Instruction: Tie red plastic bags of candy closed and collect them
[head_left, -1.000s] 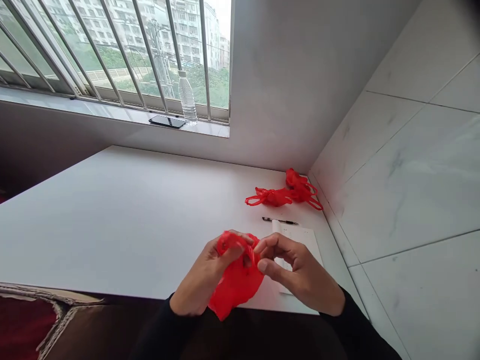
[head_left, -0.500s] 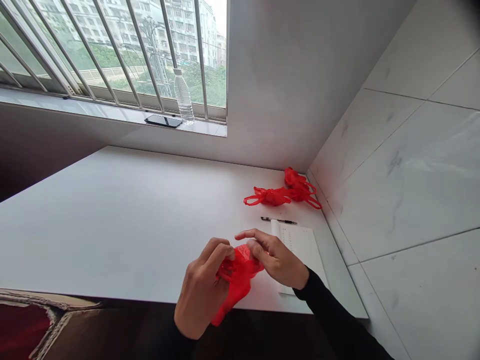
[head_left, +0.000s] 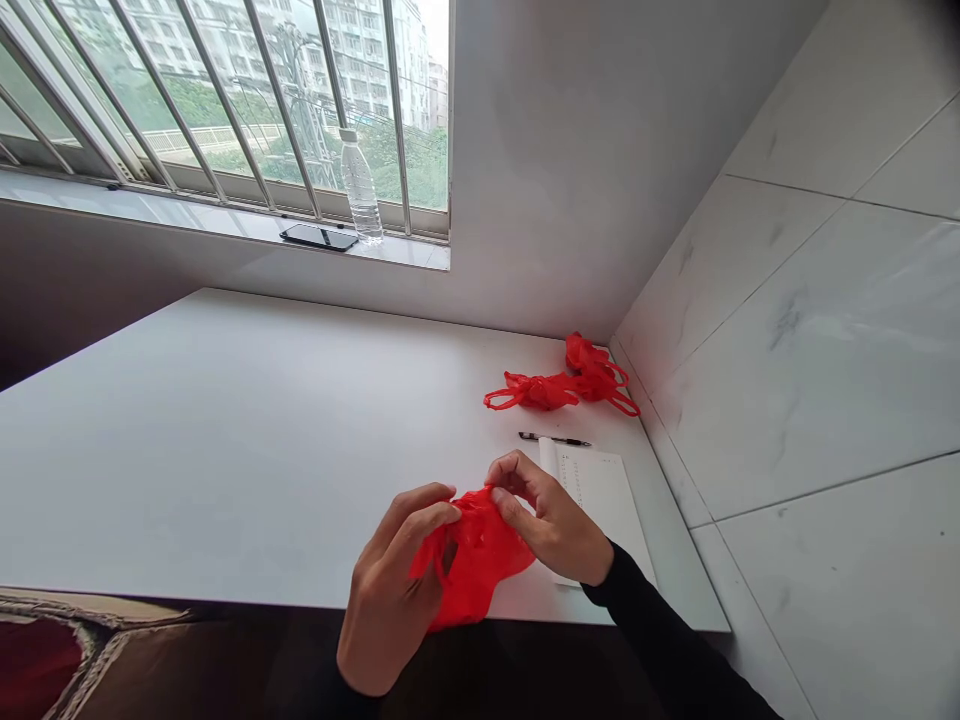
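Because the red plastic bag (head_left: 484,560) looks light, soft and slippery, its bunched top edge suits pinching; left of the notebook (head_left: 604,490), your left hand (head_left: 397,580) and right hand (head_left: 555,515) hold it, nearly closed.

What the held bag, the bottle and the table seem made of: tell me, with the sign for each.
Bag: thin, slightly glossy plastic film, by its fine crumples and translucent look.
Bottle: clear plastic, most likely, by its see-through, ribbed wall.
Table: smooth white top with a soft sheen, perhaps laminate; its core cannot be told.
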